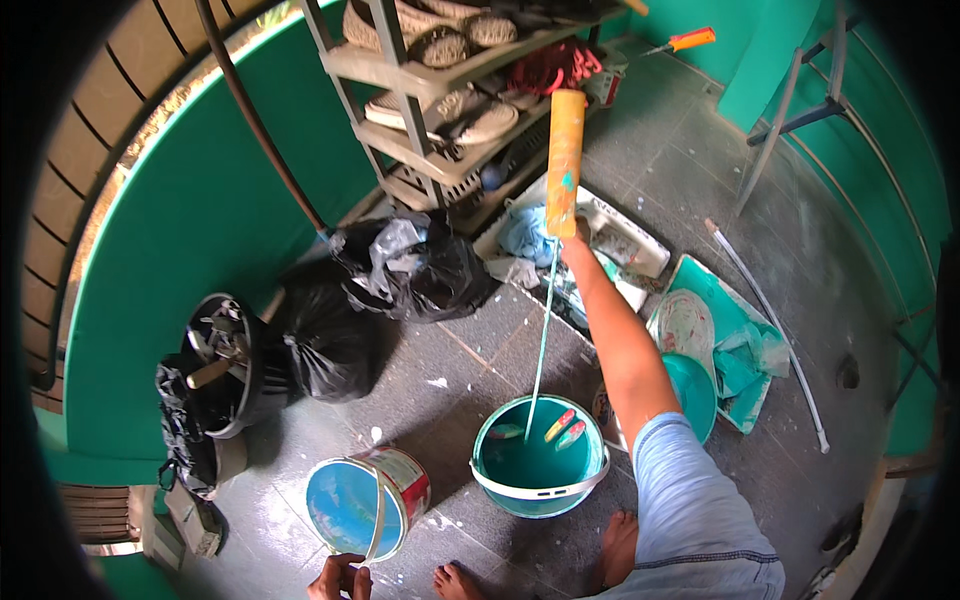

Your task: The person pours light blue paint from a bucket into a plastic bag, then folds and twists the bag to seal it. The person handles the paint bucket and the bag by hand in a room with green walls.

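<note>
My right hand [575,250], reached out in front, is closed round the lower end of an upright, paint-stained orange cylinder [565,160]. From there a thin pale-green line [544,340] runs down into a bucket of green paint [535,485]; I cannot tell whether it is a rod or a stream. Small red and yellow shapes [563,427] show inside that bucket. At the lower left, my left hand [340,578] pinches the bail handle [379,520] of a tilted paint bucket [405,485] with a blue-stained inside.
Ahead is a shoe rack [430,80]. Before it lie a white tray [640,240] with rags and black bags [330,340]. A bin [235,375] stands left; a green paint tray [745,410], a white pipe [770,330] and a metal stand [790,130] are right. My bare feet [618,540] are near the buckets.
</note>
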`<state>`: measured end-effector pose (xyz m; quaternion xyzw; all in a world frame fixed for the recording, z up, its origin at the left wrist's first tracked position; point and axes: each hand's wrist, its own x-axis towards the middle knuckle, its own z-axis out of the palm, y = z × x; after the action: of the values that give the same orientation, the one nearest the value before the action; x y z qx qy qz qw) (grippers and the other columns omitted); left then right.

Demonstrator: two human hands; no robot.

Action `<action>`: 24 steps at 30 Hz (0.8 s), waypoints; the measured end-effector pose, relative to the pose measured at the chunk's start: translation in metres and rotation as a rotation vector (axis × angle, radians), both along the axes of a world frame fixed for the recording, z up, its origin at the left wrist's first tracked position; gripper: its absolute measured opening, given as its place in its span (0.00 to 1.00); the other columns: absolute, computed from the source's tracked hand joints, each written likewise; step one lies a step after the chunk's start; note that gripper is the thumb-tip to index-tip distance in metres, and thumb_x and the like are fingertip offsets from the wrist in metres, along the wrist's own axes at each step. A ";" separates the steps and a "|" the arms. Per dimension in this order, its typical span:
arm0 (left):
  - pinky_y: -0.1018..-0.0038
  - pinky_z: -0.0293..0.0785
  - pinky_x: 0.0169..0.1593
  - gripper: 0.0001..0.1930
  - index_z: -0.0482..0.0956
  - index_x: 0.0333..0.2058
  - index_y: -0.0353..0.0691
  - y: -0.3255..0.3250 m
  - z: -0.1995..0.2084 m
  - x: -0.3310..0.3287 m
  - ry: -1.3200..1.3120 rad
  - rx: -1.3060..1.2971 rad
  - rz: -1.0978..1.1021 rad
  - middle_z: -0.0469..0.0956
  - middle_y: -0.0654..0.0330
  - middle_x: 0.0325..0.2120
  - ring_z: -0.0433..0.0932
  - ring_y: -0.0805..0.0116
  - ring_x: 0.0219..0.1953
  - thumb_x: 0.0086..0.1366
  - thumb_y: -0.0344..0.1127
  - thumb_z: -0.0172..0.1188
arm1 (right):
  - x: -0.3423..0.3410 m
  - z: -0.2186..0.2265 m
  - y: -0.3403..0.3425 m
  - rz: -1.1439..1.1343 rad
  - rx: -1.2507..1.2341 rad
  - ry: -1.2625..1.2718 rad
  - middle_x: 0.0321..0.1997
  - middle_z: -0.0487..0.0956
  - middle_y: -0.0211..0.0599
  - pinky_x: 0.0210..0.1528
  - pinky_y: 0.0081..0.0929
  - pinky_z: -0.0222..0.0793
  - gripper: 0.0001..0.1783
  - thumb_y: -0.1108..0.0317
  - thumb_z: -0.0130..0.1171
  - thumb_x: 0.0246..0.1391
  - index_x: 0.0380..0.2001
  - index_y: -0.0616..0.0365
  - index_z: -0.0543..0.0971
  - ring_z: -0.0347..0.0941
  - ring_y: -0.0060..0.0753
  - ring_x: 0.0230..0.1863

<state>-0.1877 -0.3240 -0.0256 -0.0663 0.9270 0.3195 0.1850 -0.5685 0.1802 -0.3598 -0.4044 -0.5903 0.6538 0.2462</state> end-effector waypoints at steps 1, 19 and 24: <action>0.74 0.64 0.26 0.09 0.73 0.40 0.40 0.007 0.004 -0.005 0.033 0.014 -0.025 0.72 0.59 0.20 0.69 0.70 0.22 0.64 0.35 0.50 | 0.000 -0.004 0.038 -0.104 -0.023 0.048 0.34 0.76 0.47 0.36 0.34 0.68 0.28 0.66 0.66 0.31 0.42 0.60 0.73 0.71 0.38 0.32; 0.68 0.67 0.28 0.11 0.73 0.41 0.39 0.023 0.025 0.047 0.097 -0.293 0.065 0.74 0.54 0.21 0.71 0.65 0.22 0.63 0.36 0.51 | 0.020 0.022 -0.073 -0.209 -0.276 0.434 0.20 0.70 0.30 0.19 0.25 0.57 0.09 0.79 0.59 0.40 0.28 0.56 0.75 0.64 0.21 0.20; 0.71 0.68 0.27 0.11 0.73 0.41 0.37 0.027 0.005 0.030 0.076 -0.230 -0.045 0.74 0.54 0.20 0.72 0.68 0.22 0.62 0.35 0.51 | 0.017 -0.005 -0.010 -0.338 -0.127 0.220 0.32 0.77 0.43 0.34 0.35 0.67 0.16 0.74 0.59 0.36 0.35 0.58 0.77 0.73 0.36 0.34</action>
<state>-0.1581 -0.2969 -0.0204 -0.0543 0.9651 0.2092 0.1478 -0.5516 0.1705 -0.3646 -0.4386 -0.4413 0.6793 0.3892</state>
